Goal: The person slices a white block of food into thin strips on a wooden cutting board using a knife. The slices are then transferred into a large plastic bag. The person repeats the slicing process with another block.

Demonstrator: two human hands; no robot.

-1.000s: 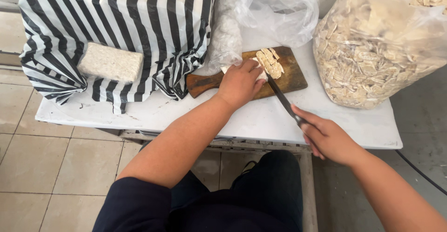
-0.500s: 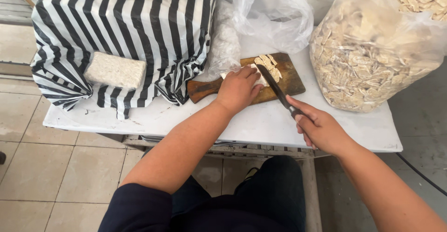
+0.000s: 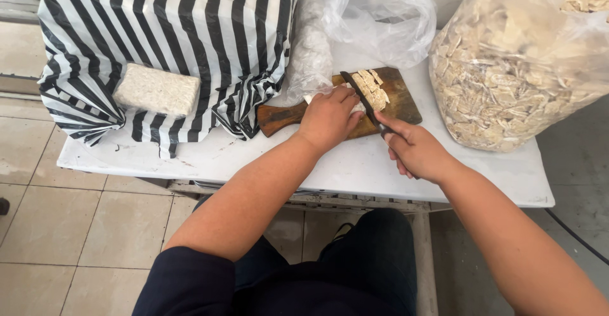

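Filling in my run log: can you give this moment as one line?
left hand: pressing pale block on cutting board | right hand: holding knife beside cut slices | bag of slices: right

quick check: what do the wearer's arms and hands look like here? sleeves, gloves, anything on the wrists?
Both forearms are bare. The left hand and right hand wear no gloves, and no rings, watch or bands show. A dark navy short sleeve covers the left upper arm; the right arm's sleeve is out of frame.

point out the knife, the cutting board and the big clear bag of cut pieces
knife (image 3: pixel 356 94), head view, middle of the dark blade.
cutting board (image 3: pixel 401 105), head view, bare wood at its right end.
clear bag of cut pieces (image 3: pixel 514 75), head view, bulging front.
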